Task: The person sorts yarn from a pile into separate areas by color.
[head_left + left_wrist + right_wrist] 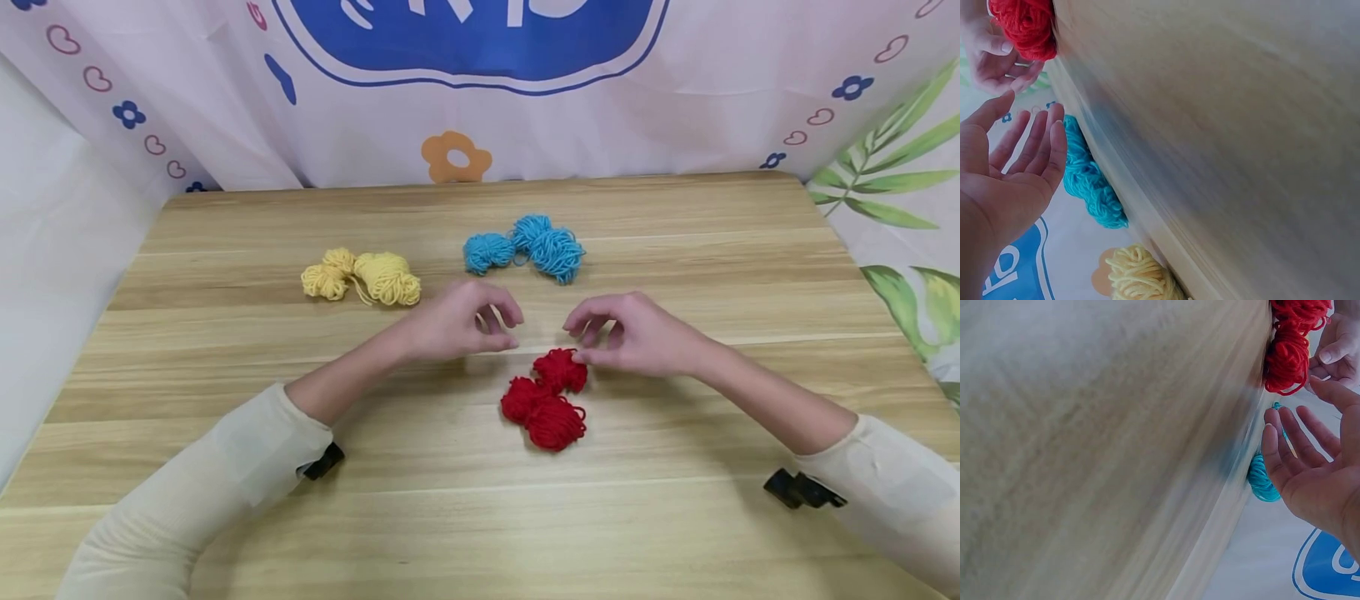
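Three small bundles of red yarn [553, 423] lie close together on the table, in front of the two hands. My left hand [467, 321] hovers up and left of them, fingers loosely bent and apart from the thumb, holding nothing. Just above the upper red bundle, my right hand [630, 335] is likewise loosely bent with nothing in it; whether its thumb touches the yarn I cannot tell. Both wrist views show relaxed, spread fingers. Blue yarn bundles [557, 253] lie beyond the hands, and yellow yarn bundles [387, 278] lie past the left hand.
The wood-grain table [465, 533] reaches back to a white printed cloth [360, 133] with a blue sign and an orange flower. Leaf-patterned cloth [892, 179] hangs at the right edge. A dark wrist camera [804, 490] sits under the right sleeve.
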### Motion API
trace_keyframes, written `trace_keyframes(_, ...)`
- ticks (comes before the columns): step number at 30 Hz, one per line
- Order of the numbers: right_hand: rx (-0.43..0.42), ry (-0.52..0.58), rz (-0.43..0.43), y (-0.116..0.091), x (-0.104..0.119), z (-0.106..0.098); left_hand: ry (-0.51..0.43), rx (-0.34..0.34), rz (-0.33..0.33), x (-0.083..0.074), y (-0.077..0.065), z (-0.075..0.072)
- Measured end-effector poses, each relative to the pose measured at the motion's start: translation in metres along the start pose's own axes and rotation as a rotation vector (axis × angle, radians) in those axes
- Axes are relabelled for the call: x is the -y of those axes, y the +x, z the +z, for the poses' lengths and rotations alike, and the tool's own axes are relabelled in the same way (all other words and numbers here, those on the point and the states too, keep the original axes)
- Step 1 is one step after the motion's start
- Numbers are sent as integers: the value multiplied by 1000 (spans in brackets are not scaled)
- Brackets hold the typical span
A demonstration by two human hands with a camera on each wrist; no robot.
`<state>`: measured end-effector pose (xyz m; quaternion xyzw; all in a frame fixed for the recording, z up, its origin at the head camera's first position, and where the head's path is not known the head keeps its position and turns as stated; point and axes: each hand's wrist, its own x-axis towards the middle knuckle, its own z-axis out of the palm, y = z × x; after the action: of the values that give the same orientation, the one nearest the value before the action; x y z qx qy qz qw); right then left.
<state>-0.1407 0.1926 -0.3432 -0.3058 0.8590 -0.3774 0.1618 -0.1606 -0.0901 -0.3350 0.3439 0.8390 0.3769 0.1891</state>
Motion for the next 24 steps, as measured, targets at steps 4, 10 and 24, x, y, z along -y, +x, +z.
trace_keyframes(4,17,0,-10,1,0,1,8,-1,12,-1,-2,1)
trace_keyframes(10,36,8,-30,1,-1,2,-7,8,15,-2,-5,2)
trace_keyframes(24,100,-9,-71,3,-2,6,-31,35,25,-3,-8,3)
